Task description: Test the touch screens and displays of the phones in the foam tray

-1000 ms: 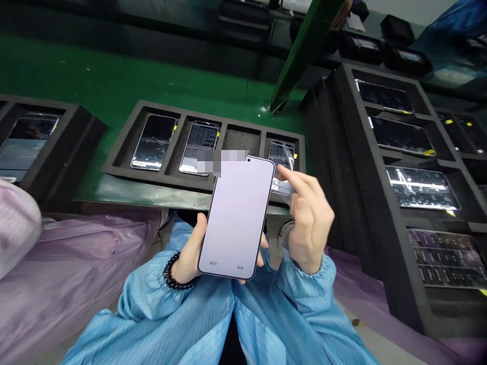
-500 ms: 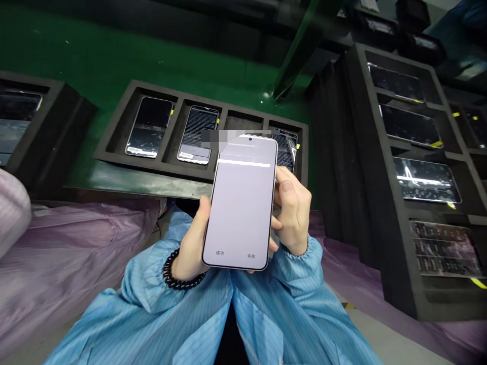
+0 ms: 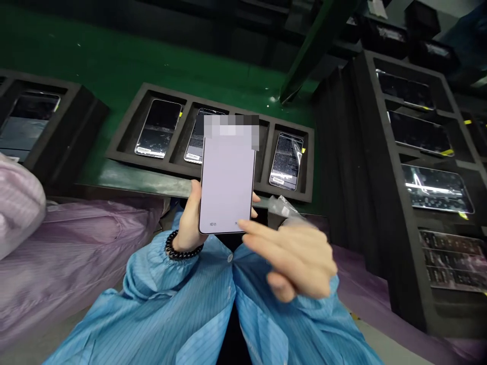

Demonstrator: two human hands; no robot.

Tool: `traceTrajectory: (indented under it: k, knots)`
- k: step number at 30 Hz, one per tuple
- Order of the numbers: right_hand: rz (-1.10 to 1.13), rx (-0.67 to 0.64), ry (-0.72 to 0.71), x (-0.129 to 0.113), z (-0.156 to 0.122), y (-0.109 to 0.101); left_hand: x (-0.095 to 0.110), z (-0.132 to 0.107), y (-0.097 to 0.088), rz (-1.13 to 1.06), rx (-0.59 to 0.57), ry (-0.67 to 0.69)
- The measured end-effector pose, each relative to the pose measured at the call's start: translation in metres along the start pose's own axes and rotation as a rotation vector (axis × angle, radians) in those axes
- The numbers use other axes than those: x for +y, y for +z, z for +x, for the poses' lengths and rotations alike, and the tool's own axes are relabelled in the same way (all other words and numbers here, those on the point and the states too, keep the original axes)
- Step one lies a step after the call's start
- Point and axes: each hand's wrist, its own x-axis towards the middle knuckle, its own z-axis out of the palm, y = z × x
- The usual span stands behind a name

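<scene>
My left hand [image 3: 189, 220] is wrapped round a smartphone [image 3: 227, 177], its thumb along one edge and fingertips showing at the other. The phone's pale screen is lit, with small dark characters along the bottom; a pixelated patch covers its top. My right hand [image 3: 294, 253], blurred, reaches in from the right with two fingers stretched out at the screen's lower right corner. Its other fingers look curled, and a piece of clear plastic film [image 3: 283, 207] sticks out from behind them. How the film is gripped is partly hidden.
Behind the phone, a black foam tray [image 3: 131, 158] holds several phones in its compartments. Another tray [image 3: 72, 137] stands at left. Stacked foam trays [image 3: 388, 213] with more phones rise at right. A green post [image 3: 304, 66] stands beyond, and purple fabric [image 3: 99, 238] lies at left.
My right hand has left the phone's right side and swung down to the screen's lower corner, two fingers out. The phone, still in my left hand, appears slightly higher and further left.
</scene>
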Motion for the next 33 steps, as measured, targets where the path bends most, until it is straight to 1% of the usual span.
traceTrajectory:
  k: [1, 4, 7, 8, 10, 13, 16, 20, 22, 25, 30, 33]
  knots:
    - [0.004, -0.031, -0.046, -0.003, 0.000, 0.002, 0.001, 0.000, -0.001, 0.015, 0.000, 0.010]
    - [0.020, -0.040, -0.143, -0.008, 0.004, 0.012, 0.004, 0.000, 0.002, 0.032, 0.030, 0.035]
    - [0.004, 0.004, -0.202, -0.007, 0.006, 0.024, 0.005, -0.002, 0.008, 0.027, 0.096, 0.021]
    - [-0.008, 0.004, -0.206, -0.006, 0.007, 0.027, 0.005, -0.003, 0.009, 0.019, 0.110, 0.010]
    - [-0.019, -0.015, -0.204, -0.005, 0.007, 0.029, 0.004, -0.003, 0.008, -0.006, 0.091, 0.000]
    - [0.013, 0.004, -0.204, -0.005, 0.007, 0.026, 0.001, -0.001, 0.002, -0.016, 0.033, -0.001]
    - [0.046, 0.018, -0.170, -0.007, 0.007, 0.022, -0.001, 0.001, -0.004, 0.021, 0.018, 0.005]
    - [0.038, 0.002, -0.168, -0.007, 0.007, 0.023, -0.001, -0.001, -0.002, 0.000, 0.003, -0.035]
    - [0.038, -0.005, -0.184, -0.007, 0.006, 0.024, -0.001, -0.002, 0.001, -0.027, 0.010, -0.068]
    - [0.031, -0.010, -0.186, -0.006, 0.006, 0.025, -0.001, -0.005, 0.005, -0.039, 0.037, -0.083]
    - [0.009, -0.039, -0.183, -0.004, 0.006, 0.026, -0.002, -0.006, 0.005, -0.053, 0.060, -0.108]
    - [0.013, -0.022, -0.180, -0.004, 0.006, 0.028, -0.002, -0.005, 0.005, -0.043, 0.074, -0.099]
